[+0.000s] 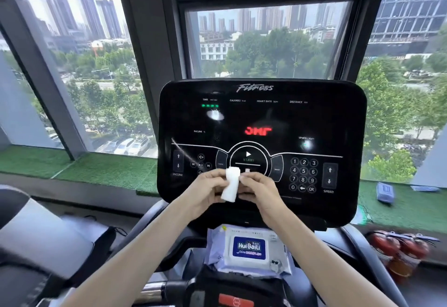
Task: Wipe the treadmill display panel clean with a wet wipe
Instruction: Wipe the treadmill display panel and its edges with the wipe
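Wipe (231, 184), white and folded into a narrow upright strip, is held between both hands in front of the lower middle of the display panel (262, 122). The left hand (205, 194) is closed on the strip's left edge, with fingertips pinched near its upper part; the right hand (260, 191) is closed on the right edge at about the same height. The strip's lower end hangs free just below the two pinches, and its top end rises slightly above them. Whether the wipe touches the panel cannot be told from this angle; it appears to be held just in front of the glass.

Directly behind the grip, the round start button (248, 154) is seen, with the number keypad (303, 174) off to the right of the right hand. Above the grip, red digits are lit on the dark panel, and a bright smear or reflection is visible further up and to the left. Below the wrists, a pack of wet wipes (249, 248) lies on the treadmill's console ledge.
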`<state>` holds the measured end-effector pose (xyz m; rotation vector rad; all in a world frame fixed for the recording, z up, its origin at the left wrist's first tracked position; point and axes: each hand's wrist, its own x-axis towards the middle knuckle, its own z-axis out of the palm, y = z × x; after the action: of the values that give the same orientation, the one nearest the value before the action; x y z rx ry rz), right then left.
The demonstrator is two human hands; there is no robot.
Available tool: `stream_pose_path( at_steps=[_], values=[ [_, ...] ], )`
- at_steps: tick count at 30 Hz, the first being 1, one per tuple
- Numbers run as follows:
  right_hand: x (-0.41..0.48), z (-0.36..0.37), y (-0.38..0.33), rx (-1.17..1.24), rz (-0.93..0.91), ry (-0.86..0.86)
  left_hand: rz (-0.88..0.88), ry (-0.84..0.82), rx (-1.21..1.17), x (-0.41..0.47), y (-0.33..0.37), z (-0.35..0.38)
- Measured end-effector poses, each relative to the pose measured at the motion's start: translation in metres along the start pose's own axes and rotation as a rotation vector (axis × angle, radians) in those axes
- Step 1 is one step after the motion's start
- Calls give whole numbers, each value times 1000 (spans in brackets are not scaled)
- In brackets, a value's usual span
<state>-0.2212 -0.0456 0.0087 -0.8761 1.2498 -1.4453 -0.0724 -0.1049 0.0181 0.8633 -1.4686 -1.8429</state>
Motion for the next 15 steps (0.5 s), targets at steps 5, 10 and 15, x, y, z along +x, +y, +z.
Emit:
stream_pose_path(
  at_steps=[5, 10, 15],
  values=[
    [3, 14, -2, 14, 37, -56, 27, 51, 74, -9, 1, -14],
    [15, 23, -7, -115, 12, 30, 335, 381, 549, -9, -1, -19],
    [18, 31, -6, -107, 3, -23, 388, 318, 699, -15, -4, -9]
  ],
)
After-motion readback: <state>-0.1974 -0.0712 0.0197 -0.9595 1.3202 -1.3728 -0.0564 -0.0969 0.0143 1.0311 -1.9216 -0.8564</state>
